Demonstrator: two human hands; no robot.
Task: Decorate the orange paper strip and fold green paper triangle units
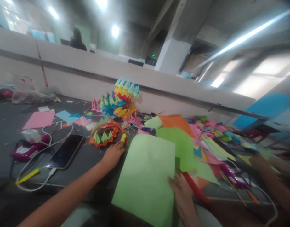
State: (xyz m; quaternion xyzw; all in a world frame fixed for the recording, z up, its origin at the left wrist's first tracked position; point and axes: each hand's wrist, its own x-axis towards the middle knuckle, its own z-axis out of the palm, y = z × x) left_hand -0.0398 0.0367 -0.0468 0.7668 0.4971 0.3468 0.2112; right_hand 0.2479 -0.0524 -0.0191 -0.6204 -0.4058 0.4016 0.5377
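The right grip [182, 189] pinches one pale green sheet [148, 170]; the left grip [114, 154], fingers curled, holds one small yellow stick [123, 138], one phone [66, 151] to its left.

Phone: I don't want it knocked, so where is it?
In the head view, the phone lies on the table at the left, between the purple device and the orange ring.

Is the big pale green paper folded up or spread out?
Spread out: the pale green paper shows one broad face, its side edge held by the right hand.
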